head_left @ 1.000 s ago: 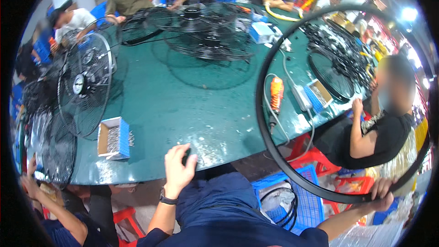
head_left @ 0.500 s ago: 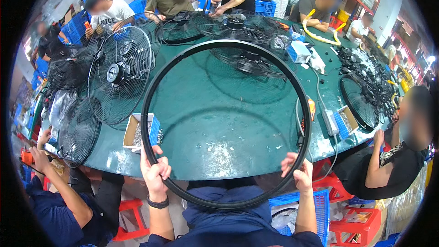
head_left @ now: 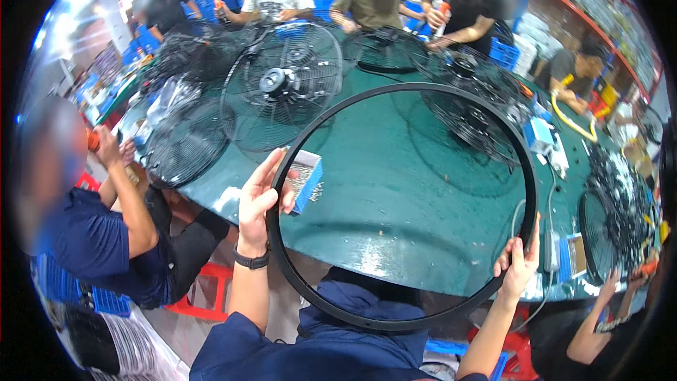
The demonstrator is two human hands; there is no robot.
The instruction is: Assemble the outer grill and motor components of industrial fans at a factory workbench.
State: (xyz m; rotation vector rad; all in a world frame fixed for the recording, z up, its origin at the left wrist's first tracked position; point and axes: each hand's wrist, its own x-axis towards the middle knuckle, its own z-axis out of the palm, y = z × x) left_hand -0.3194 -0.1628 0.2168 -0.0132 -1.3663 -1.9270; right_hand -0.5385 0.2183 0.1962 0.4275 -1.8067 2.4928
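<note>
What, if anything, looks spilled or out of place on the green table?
Small screws lie loose on the green table beside the open blue box, just past the left hand gripping the black ring. Nothing else stands out.

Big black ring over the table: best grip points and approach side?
Grip the black ring on opposite side arcs, coming from outside, as the left hand and right hand do. It is thin, wide and open-centred, so two spread grips should keep it steady.

Matt black plastic ring point(head_left: 525, 190); glossy green tabletop point(head_left: 395, 197); black wire grilles point(head_left: 282, 88).
</note>
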